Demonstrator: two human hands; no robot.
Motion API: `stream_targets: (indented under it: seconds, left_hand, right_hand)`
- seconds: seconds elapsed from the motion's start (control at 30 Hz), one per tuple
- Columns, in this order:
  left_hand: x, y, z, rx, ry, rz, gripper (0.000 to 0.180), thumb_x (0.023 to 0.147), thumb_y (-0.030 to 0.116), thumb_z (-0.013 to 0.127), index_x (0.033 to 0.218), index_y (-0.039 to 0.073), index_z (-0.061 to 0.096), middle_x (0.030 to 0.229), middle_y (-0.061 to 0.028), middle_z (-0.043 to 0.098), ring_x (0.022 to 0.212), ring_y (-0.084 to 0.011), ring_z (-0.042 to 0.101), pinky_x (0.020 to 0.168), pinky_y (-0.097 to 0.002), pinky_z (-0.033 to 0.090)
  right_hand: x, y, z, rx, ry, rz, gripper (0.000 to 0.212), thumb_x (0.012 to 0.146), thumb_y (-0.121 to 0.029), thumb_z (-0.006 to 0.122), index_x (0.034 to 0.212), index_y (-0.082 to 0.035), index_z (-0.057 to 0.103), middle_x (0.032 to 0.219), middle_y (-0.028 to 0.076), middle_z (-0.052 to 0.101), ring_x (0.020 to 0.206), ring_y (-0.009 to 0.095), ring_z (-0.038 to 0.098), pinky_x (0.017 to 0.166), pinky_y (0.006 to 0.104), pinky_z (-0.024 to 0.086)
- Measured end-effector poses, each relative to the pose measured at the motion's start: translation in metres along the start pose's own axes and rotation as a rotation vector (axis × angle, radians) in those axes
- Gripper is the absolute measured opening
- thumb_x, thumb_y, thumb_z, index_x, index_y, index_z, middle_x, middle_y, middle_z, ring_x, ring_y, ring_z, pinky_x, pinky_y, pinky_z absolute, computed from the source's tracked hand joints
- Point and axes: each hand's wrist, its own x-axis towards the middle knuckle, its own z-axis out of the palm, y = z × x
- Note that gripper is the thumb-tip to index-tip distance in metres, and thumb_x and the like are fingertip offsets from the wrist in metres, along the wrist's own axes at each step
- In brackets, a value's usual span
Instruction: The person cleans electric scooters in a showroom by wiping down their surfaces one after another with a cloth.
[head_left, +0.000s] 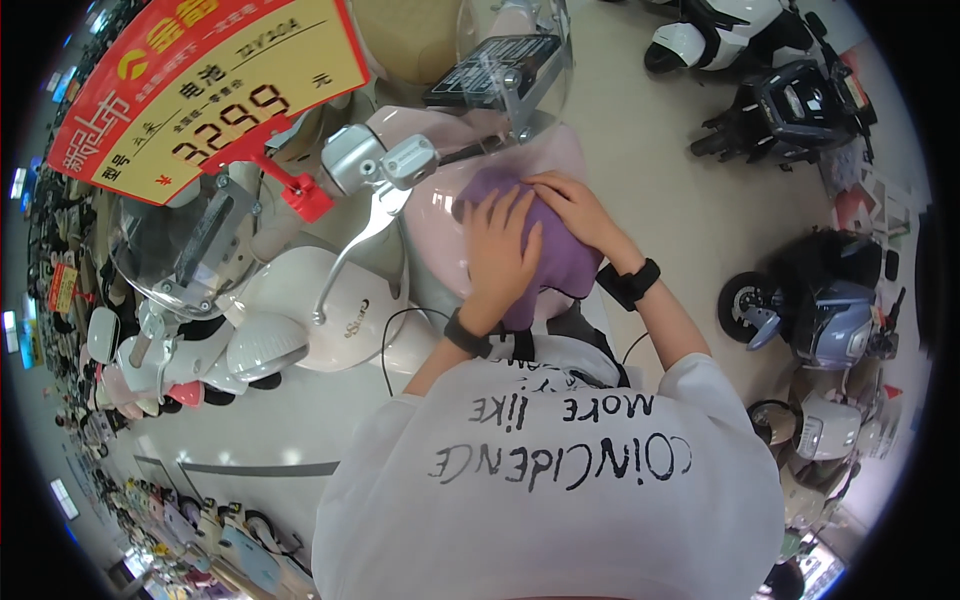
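A purple cloth (570, 262) lies bunched over the glossy pink front panel (437, 215) of a scooter right before me. My left hand (502, 250) rests flat on the cloth with its fingers spread. Beside it, my right hand (578, 212) presses on the cloth's far right part, fingers stretched out and bent a little at the tips. Both wrists wear black bands. Just left of my hands, the scooter's silver brake lever (365, 245) hangs from its metal mount (380, 160). Part of the panel is hidden under the cloth.
A red and yellow sign (215, 95) is held by a red clip (306, 198) near the handlebar. Ahead stands a clear windshield with a dark panel (495, 70). A white scooter (330, 310) stands close on the left; black (790, 115) and blue-grey (828, 322) scooters stand right.
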Motion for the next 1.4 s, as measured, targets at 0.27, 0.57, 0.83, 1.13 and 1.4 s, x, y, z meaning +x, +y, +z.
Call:
stream_targets:
  seconds: [0.27,0.57,0.83,1.13,1.4]
  left_hand:
    - [0.005,0.003,-0.015,0.181,0.065,-0.131,0.03,0.077,0.017,0.051,0.105,0.007,0.055,0.108,-0.0087,0.054,0.106,-0.0293,0.044,0.096,-0.0461,0.027]
    - [-0.001,0.037,0.025,0.682,-0.093,-0.1,0.03,0.073,0.016,0.054,0.101,0.005,0.056,0.102,-0.0077,0.054,0.105,-0.0248,0.045,0.099,-0.0452,0.026]
    - [-0.015,0.035,0.031,0.737,-0.26,0.037,0.029,0.073,0.018,0.055,0.099,0.004,0.055,0.1,-0.0066,0.054,0.105,-0.022,0.046,0.098,-0.0399,0.028]
    - [-0.024,0.006,-0.028,0.402,0.176,-0.325,0.022,0.083,0.01,0.044,0.1,0.006,0.057,0.104,-0.0076,0.056,0.102,-0.0254,0.047,0.093,-0.0355,0.031]
    - [-0.033,-0.013,-0.029,0.073,0.333,-0.493,0.024,0.084,0.01,0.042,0.103,0.006,0.056,0.105,-0.0084,0.056,0.1,-0.026,0.046,0.09,-0.0347,0.032]
  right_hand:
    - [0.012,0.011,0.026,0.166,-0.097,-0.048,0.031,0.087,-0.02,0.043,0.107,0.0,0.054,0.107,0.015,0.056,0.1,0.027,0.052,0.088,0.0314,0.038]
    - [0.022,0.055,0.024,0.131,-0.318,-0.147,0.034,0.084,-0.019,0.041,0.111,0.0,0.051,0.108,0.019,0.055,0.1,0.034,0.051,0.086,0.0372,0.039]
    - [-0.011,0.075,0.036,0.189,-0.343,-0.071,0.033,0.083,-0.012,0.041,0.113,0.001,0.049,0.108,0.02,0.054,0.1,0.034,0.051,0.087,0.0363,0.039]
    - [-0.012,-0.013,0.024,0.277,-0.33,-0.509,0.043,0.083,-0.018,0.049,0.122,-0.003,0.042,0.125,0.015,0.041,0.116,0.032,0.037,0.099,0.0385,0.027]
    - [0.005,-0.016,0.04,0.008,-0.251,-0.623,0.055,0.071,-0.031,0.062,0.118,-0.006,0.044,0.124,0.012,0.04,0.114,0.035,0.036,0.095,0.0419,0.031]
